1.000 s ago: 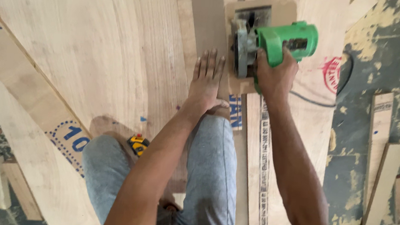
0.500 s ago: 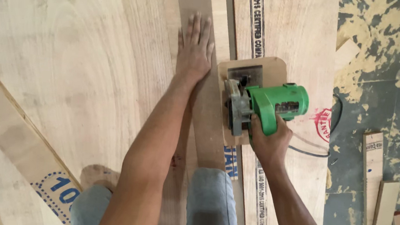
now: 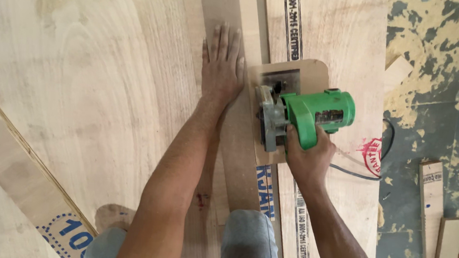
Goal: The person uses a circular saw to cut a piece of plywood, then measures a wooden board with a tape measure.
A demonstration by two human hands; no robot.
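Observation:
My right hand point(image 3: 306, 154) grips the handle of a green electric circular saw point(image 3: 309, 116) that stands on a small wooden base plate point(image 3: 313, 73) on a plywood sheet point(image 3: 80, 79). The saw runs along the right edge of a long wooden guide strip point(image 3: 223, 3). Flat on that strip, just left of the saw, lies my left hand point(image 3: 222, 65), fingers together and pointing away from me. My knee in grey jeans point(image 3: 250, 245) rests on the strip below both hands.
The saw's black cord point(image 3: 383, 157) loops off the sheet's right edge onto a blue floor with flaking paint point(image 3: 446, 80). Narrow wood offcuts point(image 3: 438, 222) lie on the floor at right. A printed plywood strip point(image 3: 13, 166) crosses the lower left.
The view has shifted forward along the sheet. Both hands and the saw have advanced up the guide strip, my left hand sliding ahead and staying flat beside the saw.

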